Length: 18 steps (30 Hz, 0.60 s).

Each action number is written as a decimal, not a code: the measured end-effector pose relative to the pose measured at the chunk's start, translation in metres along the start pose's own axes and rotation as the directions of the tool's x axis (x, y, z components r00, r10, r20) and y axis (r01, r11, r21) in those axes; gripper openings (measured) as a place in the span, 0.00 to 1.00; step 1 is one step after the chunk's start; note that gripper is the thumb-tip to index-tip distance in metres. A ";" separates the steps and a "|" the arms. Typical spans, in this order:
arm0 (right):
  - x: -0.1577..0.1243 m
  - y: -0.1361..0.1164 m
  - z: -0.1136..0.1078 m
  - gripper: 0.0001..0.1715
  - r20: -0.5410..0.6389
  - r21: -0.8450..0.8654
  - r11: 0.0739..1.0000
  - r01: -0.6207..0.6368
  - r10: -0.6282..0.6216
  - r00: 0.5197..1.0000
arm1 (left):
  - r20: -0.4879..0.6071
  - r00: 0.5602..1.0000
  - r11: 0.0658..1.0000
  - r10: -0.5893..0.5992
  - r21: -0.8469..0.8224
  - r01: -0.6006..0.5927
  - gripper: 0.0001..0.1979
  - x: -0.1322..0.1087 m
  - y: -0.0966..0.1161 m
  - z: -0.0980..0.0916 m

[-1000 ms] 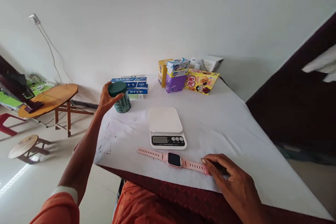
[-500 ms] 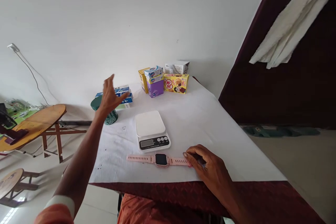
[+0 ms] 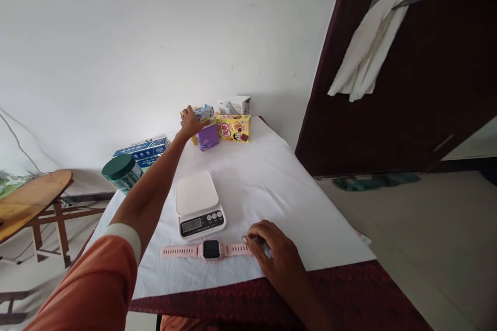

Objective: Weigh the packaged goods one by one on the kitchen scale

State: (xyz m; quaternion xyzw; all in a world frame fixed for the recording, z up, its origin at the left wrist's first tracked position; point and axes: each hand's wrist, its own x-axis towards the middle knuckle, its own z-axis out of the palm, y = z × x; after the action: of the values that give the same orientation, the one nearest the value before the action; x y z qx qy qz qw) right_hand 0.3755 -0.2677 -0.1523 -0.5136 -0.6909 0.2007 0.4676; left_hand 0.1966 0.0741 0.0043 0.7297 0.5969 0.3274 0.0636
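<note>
Left grip [image 3: 189, 123] has been shifted from near the green jar [image 3: 121, 170] over to the blue-and-white box [image 3: 205, 112] stacked above the purple box [image 3: 208, 138]. Fingers are draped there, but whether anything's clamped can't be told. The jar's now left of that grip, nearer the camera. Right grip [image 3: 276, 249] is curled at the pink watch's [image 3: 212, 249] strap end, pinch unclear; the kitchen scale [image 3: 196, 194] is parked to its left, beyond the watch, on the tabletop [image 3: 267, 186].
</note>
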 end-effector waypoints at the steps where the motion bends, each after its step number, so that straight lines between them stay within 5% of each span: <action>1: 0.000 0.000 0.000 0.12 0.000 0.001 1.000 -0.001 0.001 1.000 | 0.000 1.000 1.000 -0.005 0.008 0.005 0.51 0.002 0.001 0.002; 11: -0.002 0.002 0.001 0.10 -0.002 0.023 1.000 -0.010 0.010 1.000 | 0.002 1.000 0.998 -0.007 0.055 0.007 0.34 0.006 0.008 0.008; 18: -0.001 -0.001 -0.001 0.12 0.007 0.006 1.000 -0.004 0.004 1.000 | -0.133 0.990 0.999 -0.041 -0.017 0.039 0.27 -0.011 0.009 0.005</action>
State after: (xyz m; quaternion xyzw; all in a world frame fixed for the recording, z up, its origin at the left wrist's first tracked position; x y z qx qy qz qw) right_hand 0.3758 -0.2693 -0.1514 -0.5128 -0.6908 0.2054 0.4665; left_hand 0.2061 0.0627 0.0007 0.6935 0.6120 0.3785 0.0354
